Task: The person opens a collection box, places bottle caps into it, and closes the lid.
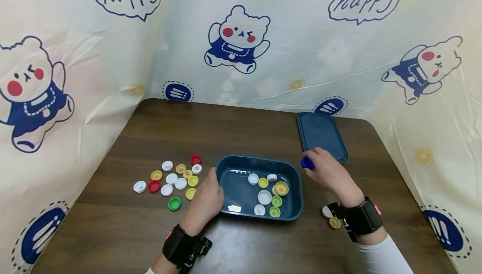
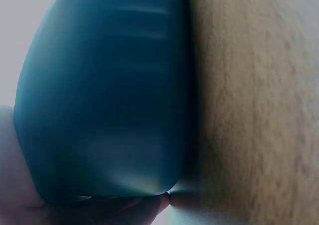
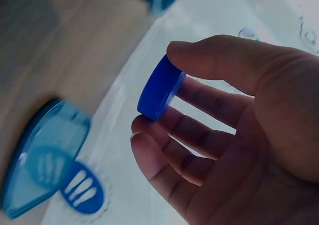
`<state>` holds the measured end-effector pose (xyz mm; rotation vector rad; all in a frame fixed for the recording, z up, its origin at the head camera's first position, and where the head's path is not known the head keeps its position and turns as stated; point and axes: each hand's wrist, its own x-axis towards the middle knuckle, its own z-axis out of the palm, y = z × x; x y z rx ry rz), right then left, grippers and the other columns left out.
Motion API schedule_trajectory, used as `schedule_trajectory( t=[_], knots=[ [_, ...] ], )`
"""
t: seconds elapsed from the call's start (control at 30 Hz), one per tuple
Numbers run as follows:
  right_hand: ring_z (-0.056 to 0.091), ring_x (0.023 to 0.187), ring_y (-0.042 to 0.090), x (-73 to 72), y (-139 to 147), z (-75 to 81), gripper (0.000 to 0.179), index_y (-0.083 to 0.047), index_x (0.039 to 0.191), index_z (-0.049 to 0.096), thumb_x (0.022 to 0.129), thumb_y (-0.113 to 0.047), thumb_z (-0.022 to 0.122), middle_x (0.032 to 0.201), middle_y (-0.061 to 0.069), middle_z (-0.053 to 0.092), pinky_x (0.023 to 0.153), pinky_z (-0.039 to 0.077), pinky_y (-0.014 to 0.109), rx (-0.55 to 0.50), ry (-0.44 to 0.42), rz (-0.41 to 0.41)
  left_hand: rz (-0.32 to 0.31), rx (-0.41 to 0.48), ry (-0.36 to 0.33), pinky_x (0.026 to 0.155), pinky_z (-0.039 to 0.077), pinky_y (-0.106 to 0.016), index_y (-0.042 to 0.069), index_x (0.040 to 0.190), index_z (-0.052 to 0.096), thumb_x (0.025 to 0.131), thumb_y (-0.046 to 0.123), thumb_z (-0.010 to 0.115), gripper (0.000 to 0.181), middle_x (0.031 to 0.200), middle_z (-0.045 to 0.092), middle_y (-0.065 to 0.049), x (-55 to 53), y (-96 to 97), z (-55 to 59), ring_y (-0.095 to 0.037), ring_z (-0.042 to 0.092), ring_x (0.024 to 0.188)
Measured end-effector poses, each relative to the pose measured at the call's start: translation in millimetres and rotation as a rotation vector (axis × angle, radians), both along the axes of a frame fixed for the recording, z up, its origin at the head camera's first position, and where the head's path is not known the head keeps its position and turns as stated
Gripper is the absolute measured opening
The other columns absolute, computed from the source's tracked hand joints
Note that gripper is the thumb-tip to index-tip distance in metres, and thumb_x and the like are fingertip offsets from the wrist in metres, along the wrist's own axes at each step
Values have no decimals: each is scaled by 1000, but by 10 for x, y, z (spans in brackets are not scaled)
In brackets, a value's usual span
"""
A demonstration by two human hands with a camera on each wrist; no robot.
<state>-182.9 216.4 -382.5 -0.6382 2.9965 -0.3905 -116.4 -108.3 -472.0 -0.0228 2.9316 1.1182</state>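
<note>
My right hand (image 1: 331,177) pinches a blue bottle cap (image 3: 160,89) between thumb and fingers, right of the blue plastic container (image 1: 235,161) and by the near edge of its lid (image 1: 323,134). The cap's ribbed side shows in the right wrist view. My left hand (image 1: 206,201) holds the container's left end; its fingers (image 2: 119,211) lie along that end wall in the left wrist view, and the thumb is partly hidden. Inside the container lie several white, yellow and green caps, among them a white cap (image 1: 265,197) and a green cap (image 1: 275,211).
Left of the container several loose caps are spread on the brown table (image 1: 124,224), including a red cap (image 1: 154,186) and a green cap (image 1: 174,204). A yellow cap (image 1: 334,223) and a white cap (image 1: 326,211) lie by my right wrist. A printed curtain (image 1: 293,48) surrounds the table.
</note>
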Motion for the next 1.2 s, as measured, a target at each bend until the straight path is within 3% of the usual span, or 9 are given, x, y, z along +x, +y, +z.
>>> schedule_trajectory(
  t=[0.27,0.6,0.83,1.03,1.2],
  knots=[
    [62,107,30,-31,-519,68,39,-5,125,66,90,-17,76,118,14,63,88,57,50,67,-19,94,3,-7,17,94,53,-56,-11,142,36,99,0,52,47,133,57,-29,4,5,12,-38,63,115],
    [58,102,21,41,-1052,-5,41,-9,127,65,90,-20,78,116,8,62,85,57,37,170,-83,253,-3,7,34,92,54,-56,-11,141,37,98,-1,51,47,130,58,-30,14,1,15,-38,63,113],
    [59,92,14,74,-1239,-106,35,-11,120,70,88,-19,80,104,3,63,80,56,30,207,-108,371,-12,-7,59,90,55,-56,-11,137,40,97,-3,52,42,124,60,-29,15,-7,8,-37,65,106],
    [57,83,11,55,-1325,-164,30,-14,113,74,86,-19,83,97,-1,64,73,53,24,239,-140,512,-11,9,37,91,55,-57,-10,138,39,99,0,52,42,126,60,-29,13,-17,12,-36,65,105],
    [60,89,12,48,-1379,-249,31,-17,115,73,86,-21,82,105,0,67,77,55,25,283,-171,530,-6,24,23,93,54,-58,-9,139,39,99,1,51,43,127,59,-28,9,-21,14,-36,65,107]
  ],
)
